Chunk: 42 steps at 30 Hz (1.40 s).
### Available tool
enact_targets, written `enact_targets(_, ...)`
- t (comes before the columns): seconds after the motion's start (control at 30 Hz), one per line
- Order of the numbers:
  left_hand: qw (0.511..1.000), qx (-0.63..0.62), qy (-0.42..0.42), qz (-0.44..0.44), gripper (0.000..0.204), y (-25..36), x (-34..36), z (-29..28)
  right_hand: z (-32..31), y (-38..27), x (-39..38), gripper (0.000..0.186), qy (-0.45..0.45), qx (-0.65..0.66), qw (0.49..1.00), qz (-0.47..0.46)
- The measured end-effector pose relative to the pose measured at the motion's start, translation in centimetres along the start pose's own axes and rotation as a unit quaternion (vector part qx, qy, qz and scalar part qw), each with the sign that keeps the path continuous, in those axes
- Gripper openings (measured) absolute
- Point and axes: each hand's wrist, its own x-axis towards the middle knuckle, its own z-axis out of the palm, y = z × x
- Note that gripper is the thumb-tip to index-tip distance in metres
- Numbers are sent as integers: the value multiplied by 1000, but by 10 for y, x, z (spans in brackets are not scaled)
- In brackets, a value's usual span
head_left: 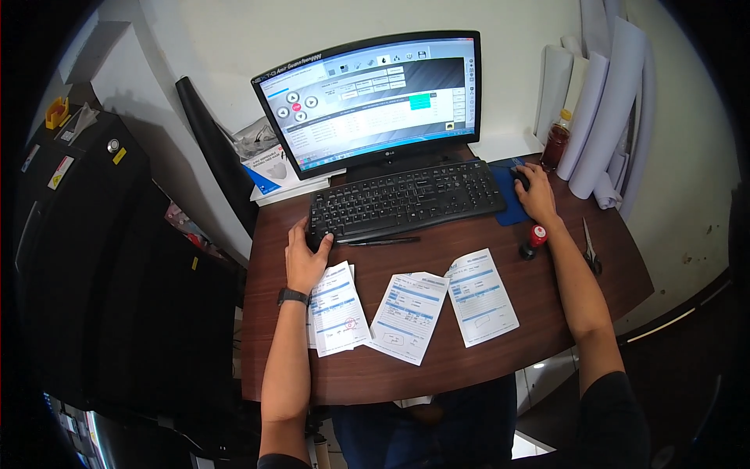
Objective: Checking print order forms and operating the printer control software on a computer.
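A black keyboard [410, 202] lies at a slant before the monitor. My left hand [305, 258], with a dark watch on the wrist, is at its left end, the thumb on the front corner and the fingers along the side. To the right, my right hand [535, 195] is closed over a black computer mouse [519, 180] on a blue mouse pad [509, 205]. Three printed paper forms lie in front: a left form [337, 313] with a red stamp mark near my left wrist, a middle form [408, 316] and a right form [482, 297]. A black pen [383, 241] rests below the keyboard.
The lit monitor [375, 102] stands at the back. A red-topped hand stamp [533, 241] and scissors [591, 250] flank my right forearm. Behind are a bottle of dark liquid [555, 142] and rolled white sheets [601, 102]. A large black machine [117, 258] stands left of the desk [391, 383].
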Motion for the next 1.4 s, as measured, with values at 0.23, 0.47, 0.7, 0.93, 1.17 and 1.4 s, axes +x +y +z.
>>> enact_targets(0.23, 1000, -2, 5, 2, 63, -2, 0, 2, -2, -3, -1, 37, -8, -3, 1000, 14)
enact_targets(0.47, 1000, -2, 3, 3, 64, 1, 0, 0, 0, 2, 0, 38, -4, -5, 1000, 2)
enact_targets(0.7, 1000, 3, 10, 8, 64, -7, 0, 3, 1, 1, 0, 39, -9, -2, 1000, 11)
enact_targets(0.93, 1000, -1, 3, -4, 64, -4, 0, 2, -1, -1, 1, 40, -12, 2, 1000, 13)
enact_targets(1.17, 1000, 16, 10, 1, 65, -6, -1, 2, 1, 2, 2, 39, -5, 2, 1000, 7)
enact_targets(1.4, 1000, 2, 3, 3, 65, -8, 0, 3, 2, 2, 1, 40, -9, 6, 1000, 10)
